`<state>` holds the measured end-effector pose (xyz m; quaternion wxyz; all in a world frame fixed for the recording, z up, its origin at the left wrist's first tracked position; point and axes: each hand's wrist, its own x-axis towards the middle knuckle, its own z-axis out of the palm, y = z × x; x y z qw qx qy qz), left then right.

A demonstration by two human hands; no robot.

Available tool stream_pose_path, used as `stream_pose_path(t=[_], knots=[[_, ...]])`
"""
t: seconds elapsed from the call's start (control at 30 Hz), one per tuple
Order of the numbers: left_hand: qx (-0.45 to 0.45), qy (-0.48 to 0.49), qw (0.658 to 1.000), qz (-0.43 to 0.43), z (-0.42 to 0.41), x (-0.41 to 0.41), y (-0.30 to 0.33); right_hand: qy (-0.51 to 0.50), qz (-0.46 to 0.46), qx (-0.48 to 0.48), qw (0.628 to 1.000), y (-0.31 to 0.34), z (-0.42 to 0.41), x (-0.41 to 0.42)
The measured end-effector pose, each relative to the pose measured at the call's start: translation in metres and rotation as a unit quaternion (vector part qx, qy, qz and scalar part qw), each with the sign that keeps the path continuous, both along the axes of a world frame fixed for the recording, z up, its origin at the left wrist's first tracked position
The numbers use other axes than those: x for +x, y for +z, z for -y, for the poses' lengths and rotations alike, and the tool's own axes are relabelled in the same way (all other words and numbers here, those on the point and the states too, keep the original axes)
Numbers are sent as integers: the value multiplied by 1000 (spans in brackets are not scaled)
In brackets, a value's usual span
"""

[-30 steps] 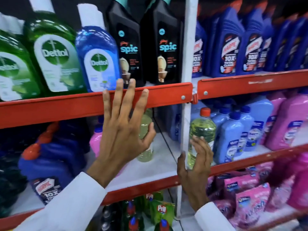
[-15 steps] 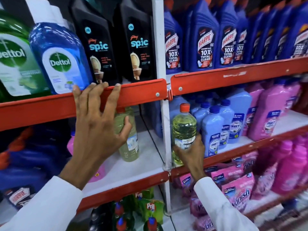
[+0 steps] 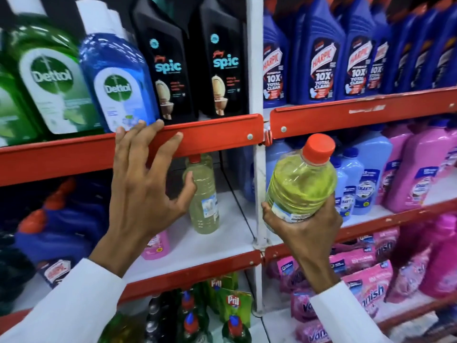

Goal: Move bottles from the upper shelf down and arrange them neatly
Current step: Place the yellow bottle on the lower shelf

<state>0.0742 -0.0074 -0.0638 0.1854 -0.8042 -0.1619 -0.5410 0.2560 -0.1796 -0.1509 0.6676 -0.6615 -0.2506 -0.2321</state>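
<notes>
My right hand (image 3: 306, 231) grips a clear bottle of yellow-green liquid with a red cap (image 3: 300, 184) from below, tilted toward me in front of the white upright post. My left hand (image 3: 143, 191) rests with spread fingers on the red front rail (image 3: 212, 137) of the upper shelf and holds nothing. Behind its thumb a second pale yellow bottle (image 3: 204, 196) stands upright on the white middle shelf (image 3: 232, 233). On the upper shelf stand a blue Dettol bottle (image 3: 116, 80), green Dettol bottles (image 3: 47, 78) and two black Spic bottles (image 3: 222, 63).
Blue Harpic bottles (image 3: 321, 60) fill the upper right shelf. Light blue bottles (image 3: 356, 184) and pink bottles (image 3: 418, 169) stand on the middle right shelf. Pink Vanish pouches (image 3: 366, 288) and green Pril packs (image 3: 232, 303) lie lower down. The white post (image 3: 257, 169) divides the bays.
My right hand has lifted the yellow-green bottle off the middle right shelf and tipped it toward me. My left hand stays on the red rail.
</notes>
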Motion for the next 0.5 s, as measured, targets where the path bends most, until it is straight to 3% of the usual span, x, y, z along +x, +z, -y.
stream_pose_path(t=[0.2,0.33,0.5], knots=[[23,71,995,60,-26,-49,-3,91,-3,-32,995,-2,-28,-49],[-5,112,993,41,-39,-72,-2,156,-13,-59,986,-12,-67,-65],[-25,123,992,2,-48,-91,0,169,-23,-116,979,-31,-106,-63]])
